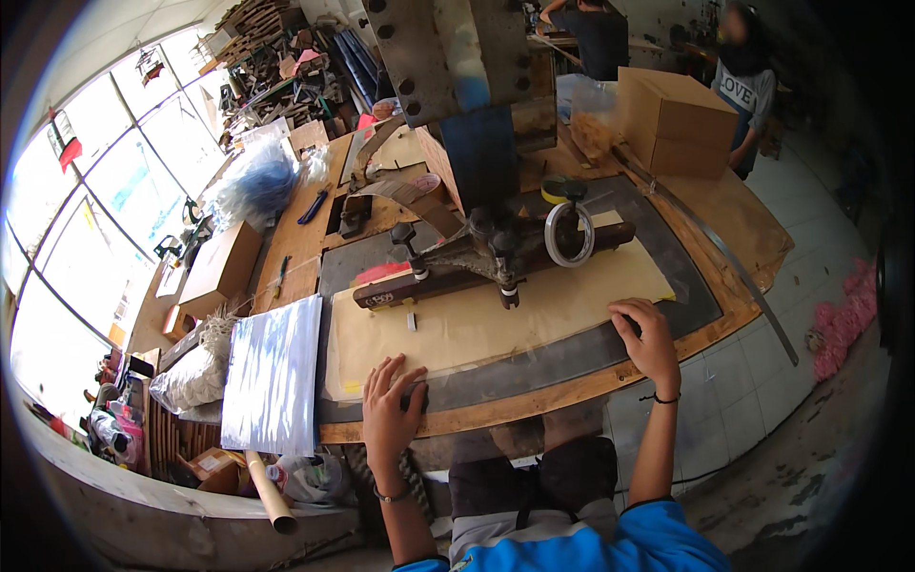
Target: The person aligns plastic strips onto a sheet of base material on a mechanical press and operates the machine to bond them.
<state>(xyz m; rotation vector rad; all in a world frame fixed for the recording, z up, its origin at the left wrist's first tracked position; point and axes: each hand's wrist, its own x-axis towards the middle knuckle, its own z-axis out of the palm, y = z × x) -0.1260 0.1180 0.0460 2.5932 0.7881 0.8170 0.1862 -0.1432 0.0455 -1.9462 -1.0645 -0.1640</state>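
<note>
The left hand (393, 400) is resting open and the right hand (648, 336) is lying loosely bent, neither grasping anything, at opposite ends of the tan sheet (477, 341), which is lying on the black mat (505, 389) beneath the dark bar (381, 294), where uneven hand pressure may be risking skew.

Smooth, matt paper-like sheet (467, 336); worn metal bar (448, 279); glossy plastic stack (272, 372); wooden surface (496, 413); matt cardboard box (691, 133).

We look from head height, single fisheye view, facing down and forward across counter (496, 410). Counter near, mid-frame; windows (133, 162) farther off, along left rim.
</note>
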